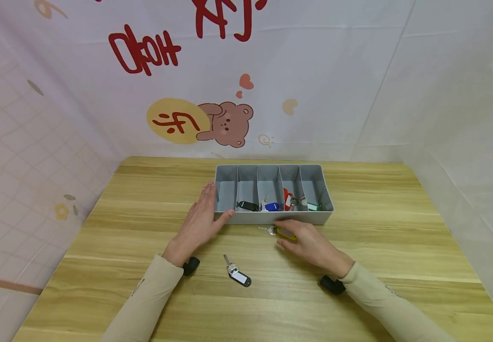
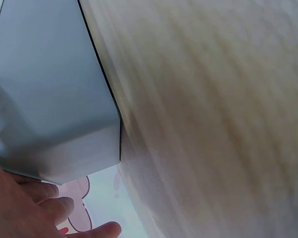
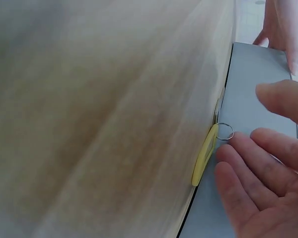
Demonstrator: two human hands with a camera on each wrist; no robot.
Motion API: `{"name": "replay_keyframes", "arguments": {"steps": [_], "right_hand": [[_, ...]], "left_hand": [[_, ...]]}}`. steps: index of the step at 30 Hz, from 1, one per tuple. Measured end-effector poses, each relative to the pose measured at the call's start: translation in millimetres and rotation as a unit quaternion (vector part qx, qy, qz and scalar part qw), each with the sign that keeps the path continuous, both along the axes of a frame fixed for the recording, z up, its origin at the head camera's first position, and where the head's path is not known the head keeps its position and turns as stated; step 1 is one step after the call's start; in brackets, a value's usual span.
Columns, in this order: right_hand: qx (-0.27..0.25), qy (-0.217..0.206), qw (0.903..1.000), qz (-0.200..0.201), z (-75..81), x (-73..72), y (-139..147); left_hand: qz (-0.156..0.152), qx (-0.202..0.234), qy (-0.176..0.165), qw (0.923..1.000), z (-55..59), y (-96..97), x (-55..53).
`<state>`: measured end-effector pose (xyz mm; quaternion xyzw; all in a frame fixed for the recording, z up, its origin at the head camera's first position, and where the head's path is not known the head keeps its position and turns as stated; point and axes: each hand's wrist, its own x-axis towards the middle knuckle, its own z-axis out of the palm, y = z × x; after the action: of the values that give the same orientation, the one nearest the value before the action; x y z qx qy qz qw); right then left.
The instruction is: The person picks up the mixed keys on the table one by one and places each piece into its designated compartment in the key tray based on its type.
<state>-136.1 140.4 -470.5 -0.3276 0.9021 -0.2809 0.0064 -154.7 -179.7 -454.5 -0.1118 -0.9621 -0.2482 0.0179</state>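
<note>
A grey compartment box (image 1: 280, 218) stands on the wooden table. My left hand (image 1: 201, 216) rests at its left end, fingers stretched along the outer side and thumb at the front edge; in the left wrist view the fingers (image 2: 49, 206) reach past the box's corner. Just in front of the box lies a key (image 1: 267, 230) with a yellow key tag (image 1: 286, 233). Over that tag is my right hand (image 1: 312, 242). Its thumb and fingers are apart in the right wrist view, with the fingertips beside the yellow tag (image 3: 205, 156) and its ring.
Inside the box are a black tag (image 1: 248, 205), a blue tag (image 1: 272, 207) with a key, a red tag (image 1: 288, 199) and a green tag (image 1: 313, 207). Another key with a black tag (image 1: 239, 277) lies nearer on the table. A printed cloth (image 1: 314, 71) hangs behind.
</note>
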Motion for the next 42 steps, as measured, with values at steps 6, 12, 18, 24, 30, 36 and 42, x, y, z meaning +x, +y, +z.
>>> {"name": "replay_keyframes", "arguments": {"steps": [6, 12, 18, 24, 30, 36, 42], "right_hand": [[0.0, 0.002, 1.0, 0.002, 1.0, -1.7, -1.2], [-0.007, 0.017, 0.9996, 0.022, 0.2, -2.4, -0.4], [0.003, 0.02, 0.9994, 0.028, -0.3, -0.6, 1.1], [0.019, 0.044, 0.9985, 0.025, 0.2, 0.8, 1.8], [0.026, 0.075, 0.9964, 0.028, -1.5, -0.1, 1.6], [0.023, 0.098, 0.9945, 0.028, -3.9, -1.3, 2.5], [0.021, 0.1, 0.9942, 0.032, -4.7, -1.6, 4.8]], "left_hand": [[-0.002, 0.001, 0.002, 1.0, -0.8, -0.1, -0.2], [-0.002, 0.006, 0.001, 1.0, -1.3, -0.7, -0.6], [-0.002, 0.005, 0.001, 1.0, -0.7, -1.0, -0.9], [-0.004, 0.004, 0.006, 1.0, -1.0, -1.3, -0.3], [-0.004, 0.011, 0.01, 0.9999, -1.5, -1.0, -0.4], [-0.005, 0.012, 0.013, 0.9998, -1.1, -1.0, -0.6], [-0.005, 0.011, 0.011, 0.9999, -1.0, -0.7, -0.7]]}}
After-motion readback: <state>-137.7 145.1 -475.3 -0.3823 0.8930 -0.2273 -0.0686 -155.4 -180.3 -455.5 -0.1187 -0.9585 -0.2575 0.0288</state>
